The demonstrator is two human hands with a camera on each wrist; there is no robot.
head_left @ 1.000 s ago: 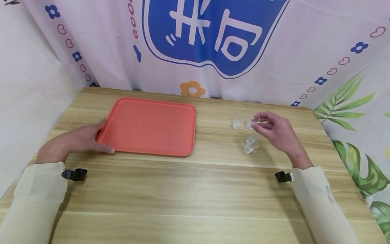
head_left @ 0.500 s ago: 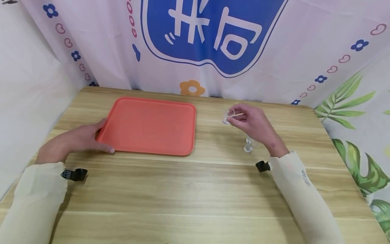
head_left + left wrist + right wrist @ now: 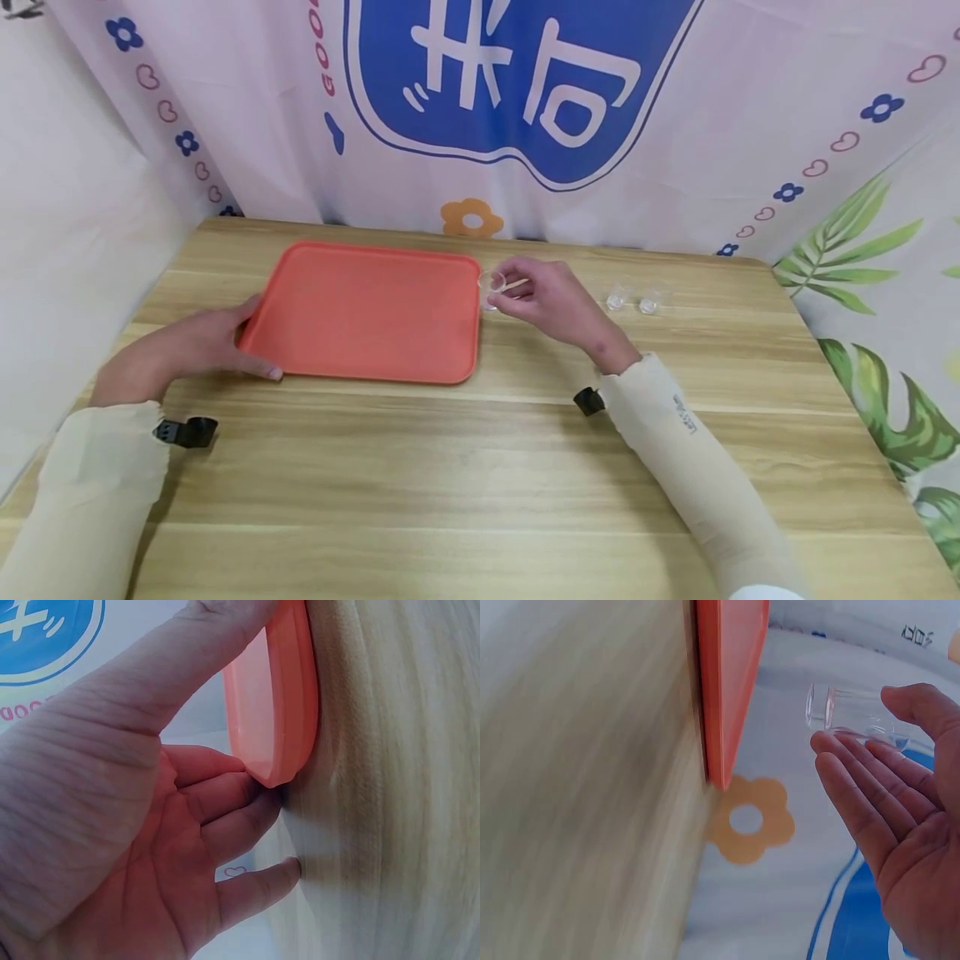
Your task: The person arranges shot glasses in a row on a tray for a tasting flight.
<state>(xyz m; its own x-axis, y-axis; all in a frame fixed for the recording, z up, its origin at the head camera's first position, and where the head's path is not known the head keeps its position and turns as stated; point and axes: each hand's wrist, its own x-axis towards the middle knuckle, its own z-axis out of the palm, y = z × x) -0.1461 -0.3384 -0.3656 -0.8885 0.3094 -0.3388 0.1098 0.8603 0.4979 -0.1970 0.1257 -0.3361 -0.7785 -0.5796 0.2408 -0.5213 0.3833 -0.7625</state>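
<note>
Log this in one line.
left hand: holds red tray corner | right hand: pinches clear cup near tray | wooden table: two clear cups visible

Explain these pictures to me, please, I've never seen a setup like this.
There's no robot, just a person working bare-handed. The wide view from above is taken from the person's head, and the two close ones from each wrist. On the wood-grain table lies a red tray; the left hand touches its corner. The right hand holds a small clear cup between thumb and fingers, near the tray's right edge. Two more clear cups show farther right.
</note>
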